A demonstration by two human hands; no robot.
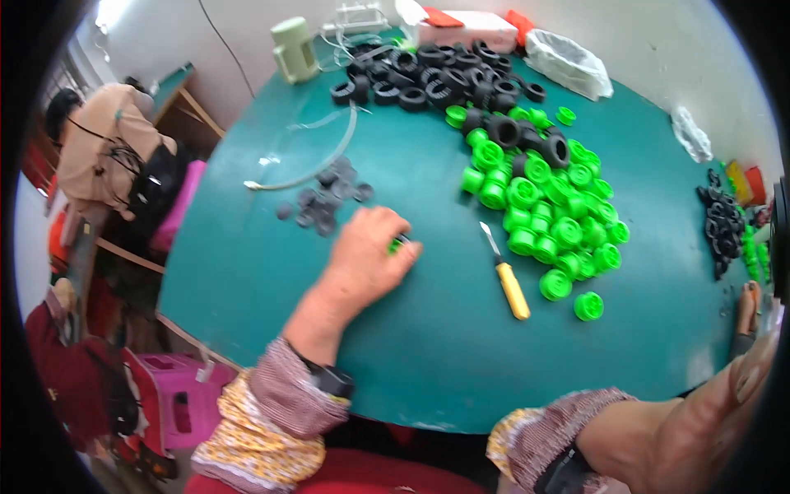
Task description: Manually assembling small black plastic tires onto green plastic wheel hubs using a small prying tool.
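Observation:
My left hand (368, 247) rests on the green table (428, 354), fingers closed over a small green wheel hub with a black tyre (398, 244) that peeks out at the fingertips. My right hand (724, 403) is raised close to the camera at the lower right, blurred, palm side up; whether it holds anything cannot be told. A screwdriver with a yellow handle (507, 276) lies on the table just right of my left hand. Beyond it spreads a heap of bright green plastic hubs (551, 198). Black rubber tyres (444, 78) are piled at the far side.
Small dark grey discs (329, 196) and a clear plastic strip (317, 156) lie left of centre. A pale green jug (295, 49), a white box (469, 29) and clear bags (568, 62) stand at the back. Another person (107, 148) sits at the left. A pink stool (177, 395) stands below.

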